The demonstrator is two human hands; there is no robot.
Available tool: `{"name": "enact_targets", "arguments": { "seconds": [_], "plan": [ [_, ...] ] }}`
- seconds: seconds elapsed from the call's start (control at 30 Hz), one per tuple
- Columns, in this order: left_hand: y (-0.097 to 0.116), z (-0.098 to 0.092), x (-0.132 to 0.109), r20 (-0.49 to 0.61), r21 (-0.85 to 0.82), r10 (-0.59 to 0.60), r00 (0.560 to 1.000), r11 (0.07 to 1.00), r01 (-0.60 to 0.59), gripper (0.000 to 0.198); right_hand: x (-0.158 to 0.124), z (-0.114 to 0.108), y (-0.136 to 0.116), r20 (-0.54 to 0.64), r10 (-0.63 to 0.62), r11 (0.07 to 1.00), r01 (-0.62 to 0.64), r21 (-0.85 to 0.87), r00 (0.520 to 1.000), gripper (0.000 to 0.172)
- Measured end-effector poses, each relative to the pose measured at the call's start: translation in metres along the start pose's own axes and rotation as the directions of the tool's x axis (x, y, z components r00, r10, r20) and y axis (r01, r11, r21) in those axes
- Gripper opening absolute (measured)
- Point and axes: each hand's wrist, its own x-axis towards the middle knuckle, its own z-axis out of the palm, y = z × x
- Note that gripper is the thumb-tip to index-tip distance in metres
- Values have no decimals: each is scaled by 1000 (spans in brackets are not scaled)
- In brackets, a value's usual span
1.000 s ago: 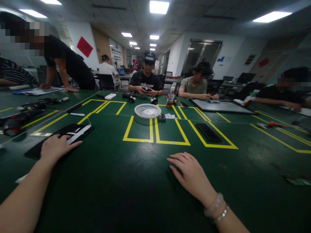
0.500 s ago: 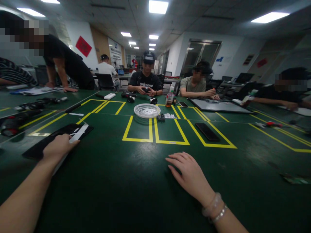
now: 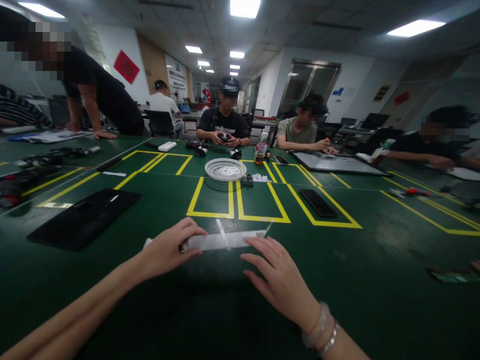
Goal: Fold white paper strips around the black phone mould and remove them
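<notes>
**Head view.** The left hand (image 3: 168, 250) is closed on the left end of a pale translucent flat strip (image 3: 225, 240), thumb on top and fingers curled under. The right hand (image 3: 279, 280) lies spread and flat and grips nothing. Its fingertips (image 3: 260, 248) rest on the strip's right end.

The strip lies crosswise on the dark green table (image 3: 210, 310), towards the near edge and just short of the yellow tape rectangles (image 3: 235, 216). A black flat mat (image 3: 84, 217) lies well apart towards the left edge. A white round plastic grille (image 3: 225, 169) and a black phone (image 3: 318, 202) sit farther in.

**Assessment.** The strip looks thin and flexible. Light, even pressure at both ends should keep it flat and straight, whereas a hard pinch risks creasing it.
</notes>
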Motion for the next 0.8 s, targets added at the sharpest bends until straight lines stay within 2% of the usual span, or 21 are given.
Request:
{"name": "enact_targets", "arguments": {
  "seconds": [0.1, 0.2, 0.4, 0.5, 0.57, 0.63, 0.67, 0.73, 0.8],
  "plan": [
    [13, 12, -3, 79, -14, 54, 995, 999, -53, 36, 2, -1, -8, 18, 23, 1000, -23, 3, 1000, 23],
    [15, 17, -4, 102, -13, 100, 990, 995, -99, 44, 4, -1, -10, 51, 59, 996, -62, 71, 997, 18],
    [10, 18, -4, 69, -40, 198, 978, 980, -195, 50, 2, 2, -4, 214, 72, 971, -118, 209, 974, 40],
    [8, 15, -3, 63, 27, 195, 979, 980, -197, 55, 0, 4, 2, 194, 107, 959, -153, 239, 975, 33],
    [0, 8, -1, 35, 153, 158, 987, 975, -162, 55, -2, 5, 10, 120, 211, 926, -238, 294, 970, 27],
    [-18, -4, 1, -44, 282, 92, 995, 956, -76, 51, -2, 6, 21, 15, 385, 842, -358, 403, 923, 25],
    [-31, -12, 1, -98, 330, 44, 994, 944, -9, 49, -1, 6, 28, -41, 483, 782, -410, 468, 875, 26],
    [-64, -29, -3, -208, 401, -95, 974, 899, 173, 54, 0, 6, 41, -131, 647, 658, -463, 593, 751, 31],
    [-101, -49, -16, -319, 470, -262, 911, 791, 392, 62, 2, 5, 51, -140, 784, 482, -452, 750, 604, 39]
  ]
}}
